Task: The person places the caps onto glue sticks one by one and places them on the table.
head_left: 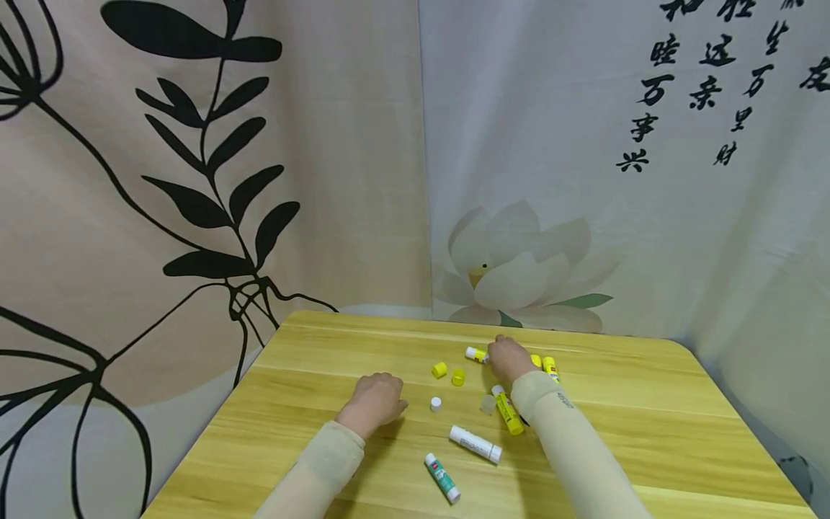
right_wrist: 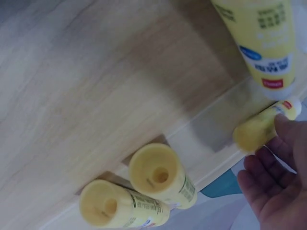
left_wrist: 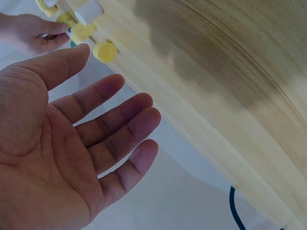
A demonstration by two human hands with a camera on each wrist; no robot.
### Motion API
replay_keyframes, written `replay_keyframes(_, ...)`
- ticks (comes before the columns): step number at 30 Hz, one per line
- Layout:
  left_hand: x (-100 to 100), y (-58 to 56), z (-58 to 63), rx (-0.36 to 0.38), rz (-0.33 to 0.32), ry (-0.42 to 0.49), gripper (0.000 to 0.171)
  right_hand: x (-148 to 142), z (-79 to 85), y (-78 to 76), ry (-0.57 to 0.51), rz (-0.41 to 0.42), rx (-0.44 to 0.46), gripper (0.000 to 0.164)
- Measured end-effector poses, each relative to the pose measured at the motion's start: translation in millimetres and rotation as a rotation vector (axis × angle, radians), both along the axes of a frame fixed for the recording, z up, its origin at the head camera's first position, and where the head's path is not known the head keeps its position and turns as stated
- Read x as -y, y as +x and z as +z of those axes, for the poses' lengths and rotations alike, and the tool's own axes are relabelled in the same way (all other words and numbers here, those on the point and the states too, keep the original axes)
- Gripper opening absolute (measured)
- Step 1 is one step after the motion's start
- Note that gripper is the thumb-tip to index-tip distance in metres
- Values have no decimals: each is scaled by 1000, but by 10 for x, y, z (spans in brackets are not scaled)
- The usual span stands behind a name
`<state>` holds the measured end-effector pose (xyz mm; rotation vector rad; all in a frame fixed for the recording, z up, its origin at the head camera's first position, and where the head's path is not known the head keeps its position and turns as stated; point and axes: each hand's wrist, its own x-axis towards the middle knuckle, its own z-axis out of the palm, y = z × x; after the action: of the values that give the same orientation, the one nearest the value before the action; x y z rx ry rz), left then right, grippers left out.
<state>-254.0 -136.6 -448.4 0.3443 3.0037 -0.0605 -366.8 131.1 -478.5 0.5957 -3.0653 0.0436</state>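
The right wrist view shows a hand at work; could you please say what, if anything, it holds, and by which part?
The right hand appears to pinch a yellow tube by its yellow body, not its white end; whether it is lifted cannot be told.

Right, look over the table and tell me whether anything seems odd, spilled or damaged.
Nothing appears spilled or damaged. What stands out is loose pieces on the table: what look like two yellow caps and a white cap lie on their own, rather than fitted on a glue stick.
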Motion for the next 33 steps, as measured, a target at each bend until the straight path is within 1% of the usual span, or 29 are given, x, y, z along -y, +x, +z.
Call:
replay_keyframes(6, 14, 11, -15, -19, -7, 0, 30, 31, -21, 8, -32, -15, 16, 9)
replay_keyframes(11, 0, 27, 14, -26, -19, 9, 28, 22, -71, 12, -42, -27, 39, 8)
replay_keyframes(19, -27, 40, 21, -33, -7, 4, 28, 16, -120, 27, -52, -25, 53, 5)
replay_keyframes(22, -43, 28, 9, -27, -7, -5, 28, 2, -90, 59, -57, -26, 50, 6)
replay_keyframes(26, -61, -8, 3, -12, -4, -9, 28, -9, -5, 117, -63, -18, 23, 6)
replay_keyframes(33, -80, -27, 14, -20, -15, -22, 29, 2, 120, 168, -84, -9, -4, 3)
